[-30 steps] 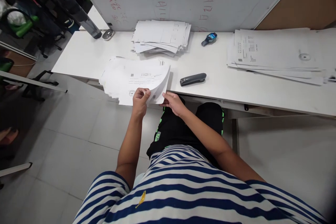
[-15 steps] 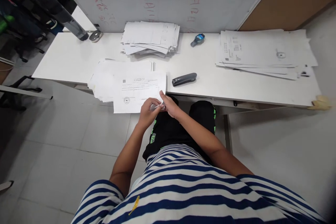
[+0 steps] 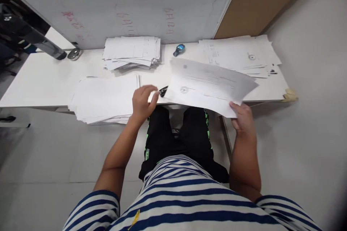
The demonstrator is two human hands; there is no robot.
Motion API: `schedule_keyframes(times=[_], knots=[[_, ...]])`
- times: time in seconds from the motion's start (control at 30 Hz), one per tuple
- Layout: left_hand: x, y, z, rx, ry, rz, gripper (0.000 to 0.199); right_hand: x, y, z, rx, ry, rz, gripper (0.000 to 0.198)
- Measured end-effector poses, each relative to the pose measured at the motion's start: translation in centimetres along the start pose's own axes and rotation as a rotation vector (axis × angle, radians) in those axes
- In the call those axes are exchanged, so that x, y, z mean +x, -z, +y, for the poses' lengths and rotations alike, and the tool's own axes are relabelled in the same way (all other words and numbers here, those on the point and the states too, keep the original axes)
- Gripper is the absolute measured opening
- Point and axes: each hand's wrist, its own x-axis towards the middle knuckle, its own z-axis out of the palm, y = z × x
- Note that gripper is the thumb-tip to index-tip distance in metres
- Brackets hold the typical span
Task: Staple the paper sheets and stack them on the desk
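Observation:
A printed sheet of paper [image 3: 203,85] with a round stamp hangs from my right hand [image 3: 242,117], which pinches its lower right corner. The sheet bows in the air over the desk and hides most of a black stapler [image 3: 163,91]; only one end shows. Nothing is held in my left hand [image 3: 145,103]. Its fingers are bent and apart, near the desk's front edge, between the stapler and a fanned stack of white papers [image 3: 105,95]. That stack juts past the front edge on the left.
At the back of the white desk [image 3: 40,79] is a thick paper pile [image 3: 131,48]. A second paper pile [image 3: 225,52] lies at the right, partly behind the held sheet. A small device with a blue screen [image 3: 179,49], a dark bottle [image 3: 51,45] and a mouse [image 3: 74,54] stand along the whiteboard [image 3: 135,3].
The printed sheet has been lifted off the left stack and carried right in my right hand. My left hand has let go of it and opened. The head view has turned right.

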Motion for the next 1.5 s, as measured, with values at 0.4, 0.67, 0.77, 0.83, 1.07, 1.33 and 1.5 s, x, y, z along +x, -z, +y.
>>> schedule_keyframes(times=[0.4,0.67,0.77,0.83,1.07,1.33,1.5], knots=[[22.4,-20.1,-9.5,0.090,0.144,-0.243,0.027,2.1,9.2,3.7,0.026,-0.028,0.295,0.037],[23.2,-21.5,-12.5,-0.003,0.090,-0.307,0.032,1.8,10.0,3.3,0.014,-0.017,0.381,0.028],[23.9,-21.9,-12.7,0.022,0.088,-0.368,0.043,1.8,9.5,3.2,0.013,-0.026,0.367,0.026],[23.9,-21.9,-12.5,0.043,0.091,-0.369,0.047,1.7,9.2,3.3,0.014,-0.029,0.354,0.030],[22.8,-21.5,-11.4,-0.036,0.092,-0.263,0.039,1.7,8.9,4.1,0.014,-0.040,0.348,0.038],[22.7,-21.5,-11.8,-0.040,0.089,-0.323,0.035,2.0,9.2,4.7,0.017,-0.033,0.358,0.039],[22.8,-21.5,-12.1,0.048,0.104,-0.387,0.041,2.0,9.1,4.7,0.022,-0.035,0.370,0.039]])
